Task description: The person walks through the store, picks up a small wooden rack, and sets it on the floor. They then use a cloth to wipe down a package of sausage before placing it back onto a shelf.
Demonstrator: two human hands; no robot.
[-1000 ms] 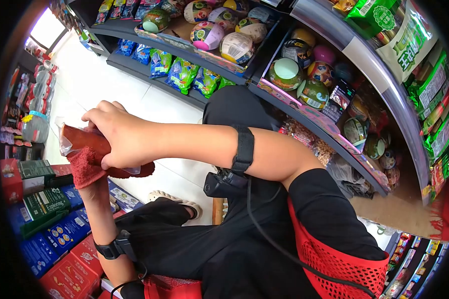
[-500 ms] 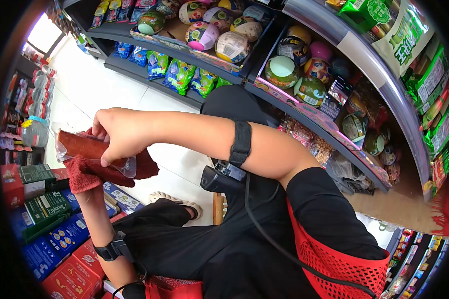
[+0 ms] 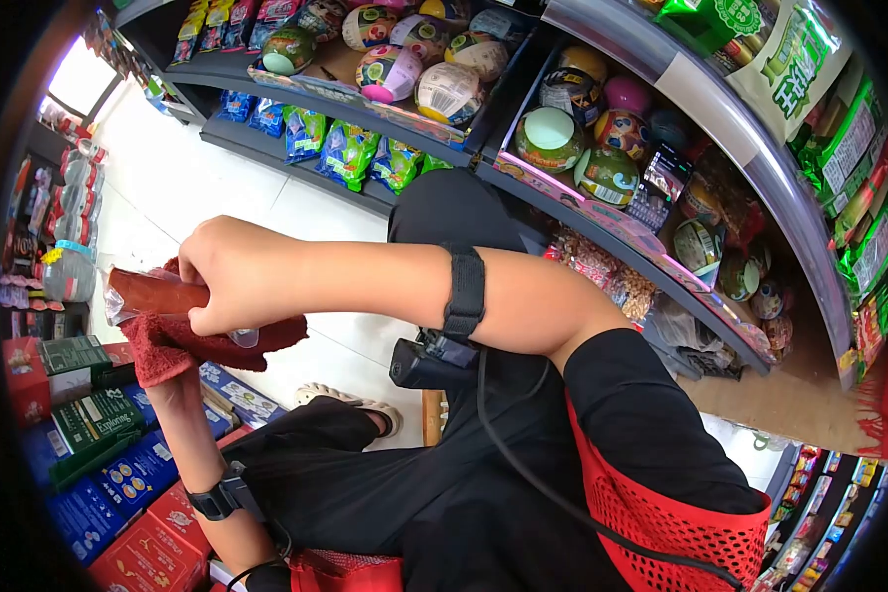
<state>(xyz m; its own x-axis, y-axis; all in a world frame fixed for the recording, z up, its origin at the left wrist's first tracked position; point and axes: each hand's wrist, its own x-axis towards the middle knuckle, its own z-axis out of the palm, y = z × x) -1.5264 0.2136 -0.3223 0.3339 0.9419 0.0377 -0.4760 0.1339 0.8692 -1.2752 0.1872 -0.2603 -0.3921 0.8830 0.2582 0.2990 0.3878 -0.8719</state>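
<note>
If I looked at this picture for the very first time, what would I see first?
First the bare arm crossing the middle, with its right hand gripping a clear-wrapped reddish packet at the left. Under the packet the left hand, mostly hidden, holds a red cloth. Next, the bright round egg-shaped toys packed on the shelves along the top.
</note>
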